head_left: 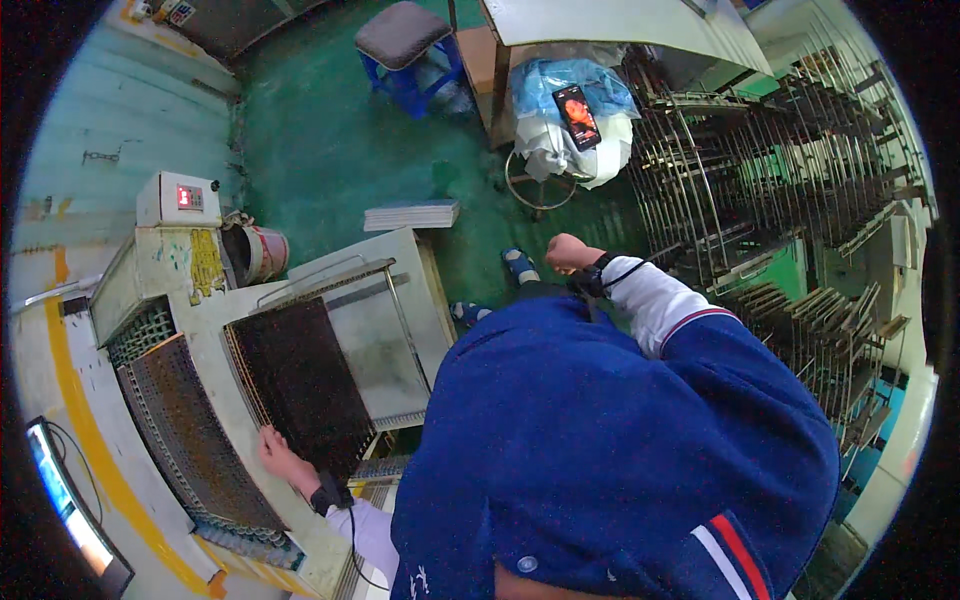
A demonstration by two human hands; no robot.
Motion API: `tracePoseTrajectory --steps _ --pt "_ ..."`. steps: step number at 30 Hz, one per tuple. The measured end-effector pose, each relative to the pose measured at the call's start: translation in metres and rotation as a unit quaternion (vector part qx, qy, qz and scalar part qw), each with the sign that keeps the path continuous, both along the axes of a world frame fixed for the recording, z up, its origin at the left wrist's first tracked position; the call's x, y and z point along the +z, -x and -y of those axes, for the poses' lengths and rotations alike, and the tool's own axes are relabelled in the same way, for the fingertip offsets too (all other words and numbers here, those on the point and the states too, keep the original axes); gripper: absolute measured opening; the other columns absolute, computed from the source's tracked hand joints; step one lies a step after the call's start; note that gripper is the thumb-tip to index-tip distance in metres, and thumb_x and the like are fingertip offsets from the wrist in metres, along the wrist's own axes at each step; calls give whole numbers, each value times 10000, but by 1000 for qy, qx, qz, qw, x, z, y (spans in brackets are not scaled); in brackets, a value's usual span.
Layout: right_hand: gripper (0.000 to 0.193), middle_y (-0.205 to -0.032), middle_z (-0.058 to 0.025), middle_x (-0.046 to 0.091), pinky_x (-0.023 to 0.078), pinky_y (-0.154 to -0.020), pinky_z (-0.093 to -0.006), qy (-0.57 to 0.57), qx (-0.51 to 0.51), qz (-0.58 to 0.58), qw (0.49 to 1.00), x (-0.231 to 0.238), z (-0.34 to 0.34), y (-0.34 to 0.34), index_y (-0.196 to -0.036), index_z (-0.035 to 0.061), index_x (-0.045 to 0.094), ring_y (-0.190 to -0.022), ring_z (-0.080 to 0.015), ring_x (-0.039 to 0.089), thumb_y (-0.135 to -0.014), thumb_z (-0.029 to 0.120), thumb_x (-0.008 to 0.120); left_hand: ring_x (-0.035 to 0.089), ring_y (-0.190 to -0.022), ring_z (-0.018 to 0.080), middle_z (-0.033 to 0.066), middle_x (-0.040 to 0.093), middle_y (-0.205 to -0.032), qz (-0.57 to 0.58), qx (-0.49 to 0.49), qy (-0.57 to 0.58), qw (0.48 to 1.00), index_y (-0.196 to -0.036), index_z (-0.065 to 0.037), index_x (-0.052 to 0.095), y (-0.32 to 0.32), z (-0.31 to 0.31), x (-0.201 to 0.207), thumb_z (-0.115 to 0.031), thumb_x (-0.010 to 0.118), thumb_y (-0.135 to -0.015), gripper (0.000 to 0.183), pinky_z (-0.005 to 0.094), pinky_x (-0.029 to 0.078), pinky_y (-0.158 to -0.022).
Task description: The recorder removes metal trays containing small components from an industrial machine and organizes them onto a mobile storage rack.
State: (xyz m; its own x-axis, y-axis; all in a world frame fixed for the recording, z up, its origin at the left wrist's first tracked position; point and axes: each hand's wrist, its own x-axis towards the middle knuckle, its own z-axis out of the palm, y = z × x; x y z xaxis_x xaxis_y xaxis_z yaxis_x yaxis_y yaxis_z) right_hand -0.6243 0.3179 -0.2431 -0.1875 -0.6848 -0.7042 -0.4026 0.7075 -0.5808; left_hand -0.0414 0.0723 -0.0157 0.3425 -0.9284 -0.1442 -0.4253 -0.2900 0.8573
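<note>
Dark panel, flat and finely ridged, lies at the left of the scene on a pale counter, just right of a mesh belt. A row of small, pale tips runs along its left edge. The person's left hand is at the panel's near left corner. The step in hand seems to be tending the panel at that corner, perhaps placing or straightening it. As I judge it, the next move calls for a steady left hand and an even push or lift along the edge, so that the row of tips is not bent; the right hand would have to come across if the panel needs support on both sides.

The left arm reaches out low to the left, back of the hand upward, wrist nearly straight under a black band. Its fingers bend slightly at the edge; whether they grasp it or only touch it, I cannot tell. The right arm points away from the body, elbow out to the right, with the hand above the green floor, well apart from the panel. Its fingers are curled into a loose fist, and nothing shows in them.
</note>
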Motion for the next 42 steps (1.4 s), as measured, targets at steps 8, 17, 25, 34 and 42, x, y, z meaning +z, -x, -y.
tracePoseTrajectory --steps 8,17,25,34,42 --pt "107 -554 -55 559 443 -403 -293 18 51 -17 998 -27 -3 10 -649 30 556 -474 -175 548 -663 112 488 555 -873 256 159 585 -974 306 -78 99 944 -993 30 574 2 -25 -13 -135 550 -792 260 330 429 -783" --pt "144 -535 -52 542 410 -381 -289 88 84 11 992 -18 -2 14 -628 41 555 -455 -172 525 -698 146 487 503 -954 333 200 551 -1020 455 -117 135 873 -1020 46 553 10 -39 -15 -127 569 -753 319 376 376 -857" --pt "137 -517 -50 523 399 -384 -299 40 88 -17 995 -17 -14 20 -595 34 535 -428 -171 498 -686 120 479 484 -983 344 212 528 -1053 447 -97 145 877 -1049 56 530 13 -43 -21 -127 577 -741 361 395 361 -876" --pt "133 -571 -66 564 455 -426 -304 6 38 0 999 -31 -15 30 -685 16 565 -474 -184 545 -686 116 476 468 -1007 331 196 512 -1068 525 -94 133 836 -1103 32 498 21 -40 -20 -160 622 -703 460 399 351 -884" --pt "155 -598 -116 576 474 -504 -396 56 37 -50 996 -30 -14 27 -605 39 602 -582 -302 584 -501 154 608 460 -1011 311 168 507 -1063 563 -56 82 821 -1124 -25 501 22 -40 -25 -212 626 -703 477 412 332 -871"
